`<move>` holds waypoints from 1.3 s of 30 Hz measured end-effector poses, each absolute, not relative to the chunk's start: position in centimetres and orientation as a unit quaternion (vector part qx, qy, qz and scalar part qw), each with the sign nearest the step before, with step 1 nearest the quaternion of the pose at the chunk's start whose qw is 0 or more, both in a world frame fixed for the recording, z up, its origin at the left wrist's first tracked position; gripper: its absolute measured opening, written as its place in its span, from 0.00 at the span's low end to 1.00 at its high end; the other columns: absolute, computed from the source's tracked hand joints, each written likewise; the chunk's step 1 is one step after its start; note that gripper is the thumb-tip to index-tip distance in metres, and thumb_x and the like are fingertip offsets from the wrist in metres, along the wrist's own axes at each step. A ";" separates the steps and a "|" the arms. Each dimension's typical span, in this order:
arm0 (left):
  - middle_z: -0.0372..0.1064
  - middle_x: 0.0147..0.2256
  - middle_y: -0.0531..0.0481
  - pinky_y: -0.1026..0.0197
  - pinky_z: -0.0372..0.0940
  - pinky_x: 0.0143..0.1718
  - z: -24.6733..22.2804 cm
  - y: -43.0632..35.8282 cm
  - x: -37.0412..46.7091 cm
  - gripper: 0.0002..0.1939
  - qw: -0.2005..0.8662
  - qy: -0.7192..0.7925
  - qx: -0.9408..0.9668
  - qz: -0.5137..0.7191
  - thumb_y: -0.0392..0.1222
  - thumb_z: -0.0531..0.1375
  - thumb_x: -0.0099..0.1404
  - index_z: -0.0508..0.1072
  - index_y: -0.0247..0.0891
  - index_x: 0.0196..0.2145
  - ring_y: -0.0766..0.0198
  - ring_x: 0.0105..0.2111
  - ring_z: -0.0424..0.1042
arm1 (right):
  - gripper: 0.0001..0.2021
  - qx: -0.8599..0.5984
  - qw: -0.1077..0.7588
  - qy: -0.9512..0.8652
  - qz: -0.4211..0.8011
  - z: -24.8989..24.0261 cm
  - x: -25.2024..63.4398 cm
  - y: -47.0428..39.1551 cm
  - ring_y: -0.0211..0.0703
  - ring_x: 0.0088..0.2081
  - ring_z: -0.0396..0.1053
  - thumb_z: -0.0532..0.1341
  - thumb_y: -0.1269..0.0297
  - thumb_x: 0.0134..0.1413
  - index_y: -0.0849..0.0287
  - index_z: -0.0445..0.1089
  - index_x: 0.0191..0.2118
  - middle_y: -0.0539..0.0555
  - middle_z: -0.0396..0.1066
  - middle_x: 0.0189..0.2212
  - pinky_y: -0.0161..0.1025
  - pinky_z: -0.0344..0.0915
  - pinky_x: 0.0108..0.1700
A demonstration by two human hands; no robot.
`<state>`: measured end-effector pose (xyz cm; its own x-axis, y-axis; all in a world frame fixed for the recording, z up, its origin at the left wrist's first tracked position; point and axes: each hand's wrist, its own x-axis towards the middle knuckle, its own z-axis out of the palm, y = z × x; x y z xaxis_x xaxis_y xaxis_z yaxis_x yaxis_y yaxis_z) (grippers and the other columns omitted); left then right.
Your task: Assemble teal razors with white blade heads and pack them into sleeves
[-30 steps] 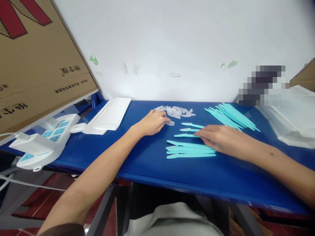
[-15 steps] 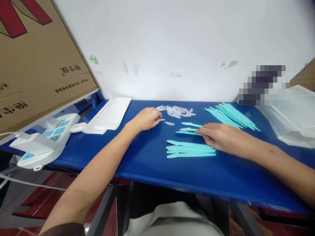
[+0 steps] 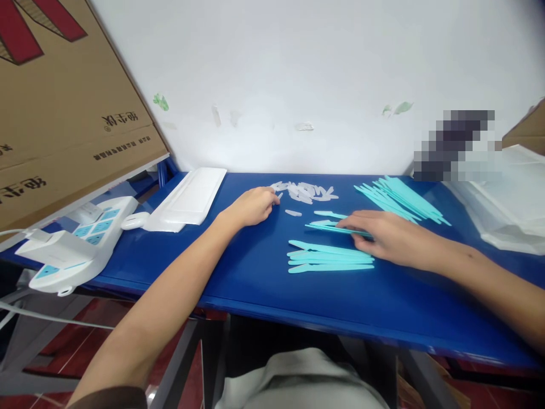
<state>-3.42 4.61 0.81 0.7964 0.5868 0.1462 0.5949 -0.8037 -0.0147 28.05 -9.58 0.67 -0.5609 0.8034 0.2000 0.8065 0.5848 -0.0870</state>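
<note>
Right hand (image 3: 360, 230) pinches a thin, edge-on turquoise stick (image 3: 332, 229) above the glossy blue desk (image 3: 255, 272); left hand (image 3: 255, 205) curls beside flat, frosted slivers (image 3: 302, 199), grip unclear.

Turquoise stick (image 3: 317, 227) turned edge-on, left hand (image 3: 256, 205) shifted leftward

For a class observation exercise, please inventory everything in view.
Sticks: many, turquoise, back right and centre.
Small pieces: many, translucent white, back centre.
Table: one, blue, centre.
Flat packs: at least two, white, back left.
Power strip: one, white and blue, left.
Adapter: at least one, white, on strip.
Rounded object: one, white, beside strip.
Cable: count unclear, white, left.
Cardboard: count unclear, brown, left and right.
Plastic packaging: count unclear, translucent, right.
Wall: one, white, back.
Floor: one, red, below.
Cloth: one, pale, bottom centre.
Left hand: one, bare, by small pieces.
Right hand: one, bare, holding a stick.
</note>
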 end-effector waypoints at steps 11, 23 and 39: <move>0.82 0.43 0.45 0.56 0.72 0.46 -0.2 4.9 -3.1 0.15 -0.086 -0.324 -0.919 -0.208 0.31 0.58 0.65 0.83 0.37 0.44 0.57 0.41 0.80 | 0.20 -0.458 0.106 -0.883 -0.005 0.6 28.1 -9.7 0.46 0.34 0.76 0.51 0.67 0.65 0.61 0.76 0.55 0.60 0.78 0.41 0.40 0.68 0.33; 0.76 0.43 0.45 0.57 0.70 0.45 -0.7 4.6 -2.4 0.07 -0.054 -0.259 -0.916 -0.303 0.40 0.62 0.71 0.81 0.39 0.43 0.58 0.42 0.75 | 0.21 -0.458 0.105 -0.882 0.009 0.5 28.1 -9.6 0.46 0.33 0.75 0.51 0.66 0.64 0.61 0.76 0.55 0.60 0.77 0.40 0.40 0.67 0.34; 0.82 0.43 0.46 0.59 0.71 0.46 -1.1 2.7 -0.5 0.09 -0.122 -0.240 -0.929 -0.254 0.38 0.61 0.71 0.80 0.37 0.45 0.59 0.41 0.80 | 0.20 -0.455 0.112 -0.883 0.006 0.6 28.0 -9.6 0.46 0.32 0.75 0.52 0.66 0.64 0.60 0.76 0.55 0.60 0.77 0.39 0.40 0.66 0.33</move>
